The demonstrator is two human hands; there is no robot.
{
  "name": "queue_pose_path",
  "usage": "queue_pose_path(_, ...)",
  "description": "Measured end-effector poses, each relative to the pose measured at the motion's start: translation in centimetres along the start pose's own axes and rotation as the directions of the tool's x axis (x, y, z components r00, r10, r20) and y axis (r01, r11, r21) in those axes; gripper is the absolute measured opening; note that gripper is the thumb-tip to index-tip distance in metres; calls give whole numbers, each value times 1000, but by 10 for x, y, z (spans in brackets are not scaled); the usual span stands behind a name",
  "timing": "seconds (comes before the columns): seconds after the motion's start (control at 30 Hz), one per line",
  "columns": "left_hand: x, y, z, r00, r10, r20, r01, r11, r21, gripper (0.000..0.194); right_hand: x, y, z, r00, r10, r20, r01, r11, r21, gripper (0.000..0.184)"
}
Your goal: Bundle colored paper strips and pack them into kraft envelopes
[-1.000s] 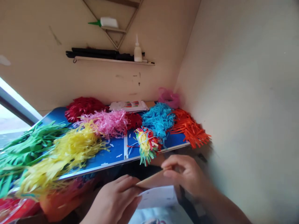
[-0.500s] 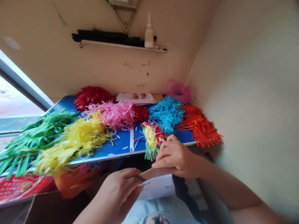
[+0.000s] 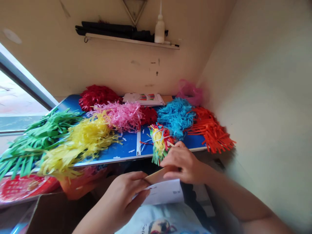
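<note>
White printed paper sheet (image 3: 165, 193) with flat tan card (image 3: 156, 176), before the blue flat-topped table (image 3: 130, 144).
I see the left hand (image 3: 128, 195) pinching both, the right hand (image 3: 184, 164) clasping the card (long axis running between hands).

Backs onto a scuffed beige wall (image 3: 109, 65) bearing a narrow shelf (image 3: 131, 40); meets a greyer side wall (image 3: 273, 81) in the right-hand corner. Takes bright daylight from a window (image 3: 17, 100) at left. Holds a blue-topped table (image 3: 128, 145) with pale edging.
</note>
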State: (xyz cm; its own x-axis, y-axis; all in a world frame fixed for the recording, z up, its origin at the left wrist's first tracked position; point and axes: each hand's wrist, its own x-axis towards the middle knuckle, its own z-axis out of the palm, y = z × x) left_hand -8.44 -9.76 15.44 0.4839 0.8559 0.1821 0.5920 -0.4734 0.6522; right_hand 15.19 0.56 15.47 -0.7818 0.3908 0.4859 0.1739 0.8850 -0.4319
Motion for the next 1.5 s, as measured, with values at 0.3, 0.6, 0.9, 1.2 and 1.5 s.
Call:
queue_pose_path(0.3, 6, 6, 3, 998, 29, -63, -15, 975, 222, 25, 13, 1, 7, 887, 410, 213, -461, 819, 342, 12)
queue_pose_path(0.6, 10, 5, 12, 997, -55, 45, 58, 996, -64, 22, 14, -1, 1, 982, 105, 160, -139, 966, 219, 15)
queue_pose_path(0.9, 8, 5, 13, 993, -91, 70, 100, 985, -141, 23, 13, 11, 9, 996, -91, -10, 91, 992, 82, 9)
queue_pose_path(1.2, 10, -5, 13, 994, -102, 37, 108, 968, -226, 23, 17, 16, 15, 987, 95, 128, -124, 962, 243, 5)
queue_pose_path(1.5, 8, -18, 16, 990, -138, 13, 135, 939, -316, 21, -3, 34, 25, 945, -326, -32, 315, 931, -183, 24)
